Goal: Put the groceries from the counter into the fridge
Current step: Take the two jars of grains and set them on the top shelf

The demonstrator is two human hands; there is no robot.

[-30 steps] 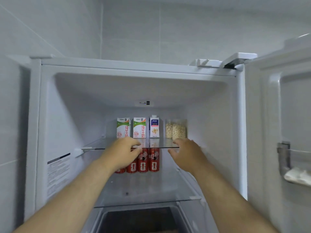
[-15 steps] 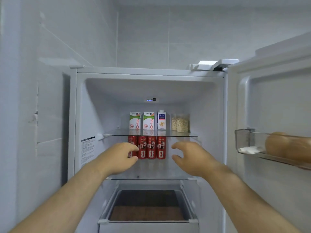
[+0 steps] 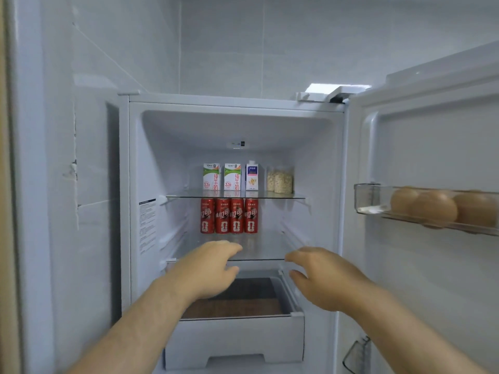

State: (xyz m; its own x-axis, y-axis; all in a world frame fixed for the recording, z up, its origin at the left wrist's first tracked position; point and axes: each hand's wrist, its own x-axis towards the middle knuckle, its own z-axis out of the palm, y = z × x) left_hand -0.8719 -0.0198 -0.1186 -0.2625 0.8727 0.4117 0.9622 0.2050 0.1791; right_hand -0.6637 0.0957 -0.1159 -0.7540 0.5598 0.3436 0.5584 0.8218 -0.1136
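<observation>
The fridge stands open in front of me. On its upper glass shelf [image 3: 270,196] stand two green-and-white milk cartons [image 3: 222,176], a blue-and-white carton [image 3: 252,176] and clear jars of grain [image 3: 280,180]. Several red cans [image 3: 229,215] line the back of the lower glass shelf [image 3: 259,247]. My left hand [image 3: 208,268] and my right hand [image 3: 321,279] hover in front of that lower shelf's front edge, fingers loosely curled, holding nothing.
An open pull-out drawer [image 3: 235,333] with a brown bottom sits below my hands. The fridge door [image 3: 432,265] swings open at the right, its clear rack [image 3: 378,201] holding brown eggs [image 3: 432,209]. A tiled wall lies at the left.
My hands have left the upper shelf's edge and come back and down to in front of the lower shelf. My view has pulled back, so the drawer and the door's eggs show.
</observation>
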